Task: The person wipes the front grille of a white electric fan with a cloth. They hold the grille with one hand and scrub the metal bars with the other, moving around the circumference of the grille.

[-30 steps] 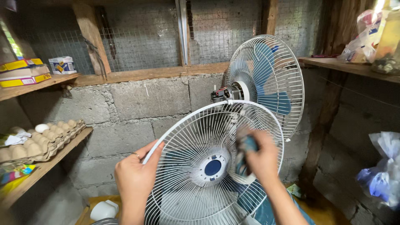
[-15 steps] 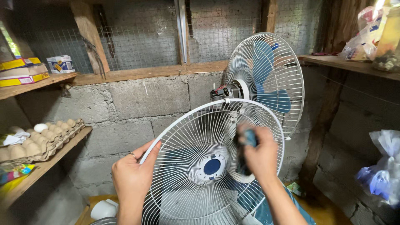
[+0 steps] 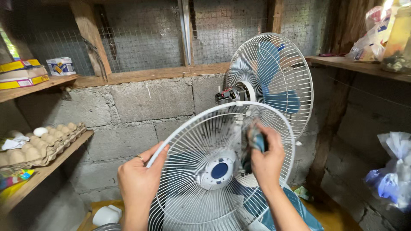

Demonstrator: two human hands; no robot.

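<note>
Since the white wire fan guard (image 3: 218, 171), raised before the standing fan (image 3: 272, 81), looks light but springy, the left hand (image 3: 139, 182) pinches its stiff rim while the right hand (image 3: 266, 160) closes on a dark cloth (image 3: 256, 143) against its thin spokes.

The left hand (image 3: 139, 182) grips the rim of a detached white fan grille (image 3: 205, 171) at about nine o'clock on its ring, thumb along the rim. The right hand (image 3: 267, 160) presses a dark bluish cloth (image 3: 256, 143) against the grille's wires at about two o'clock from the blue hub. Behind the grille, toward one o'clock, stands a fan (image 3: 272, 83) with blue blades against the block wall (image 3: 145, 102). At nine o'clock in the view, a wooden shelf (image 3: 47, 169) carries an egg tray (image 3: 43, 143). At three o'clock hangs a plastic bag (image 3: 394, 171).
</note>
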